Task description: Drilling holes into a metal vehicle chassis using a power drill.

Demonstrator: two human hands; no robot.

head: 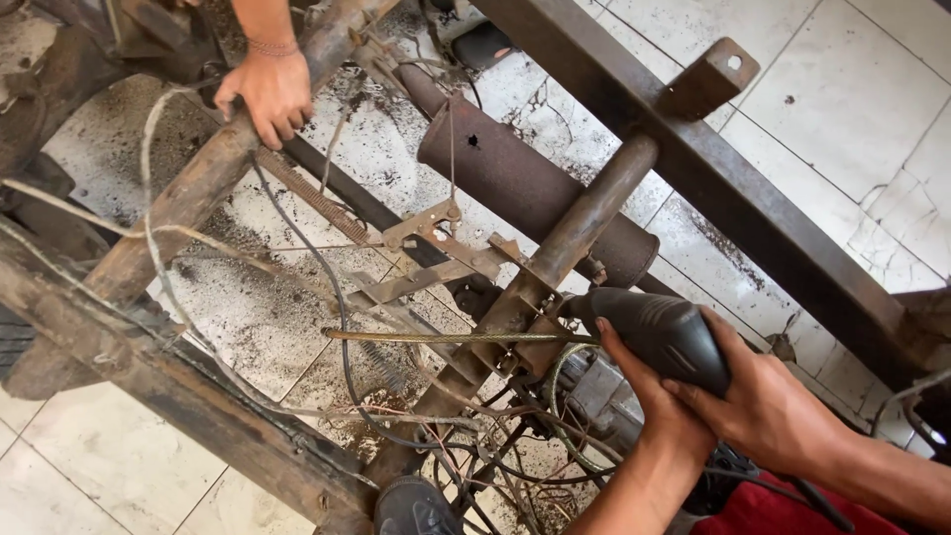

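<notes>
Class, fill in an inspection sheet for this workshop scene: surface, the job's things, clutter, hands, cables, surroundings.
Surface: cracked pale tiled floor, strewn with dark grit.
Job's things: grey power tool, nose at the rusty frame bracket.
Clutter: rusty cylinder, coil spring.
Hands: left hand and right hand both grip the tool; another person's hand holds a rusty tube.
Cables: black cable, braided wire, tangled together lower down.
Surroundings: dark steel beam.
</notes>
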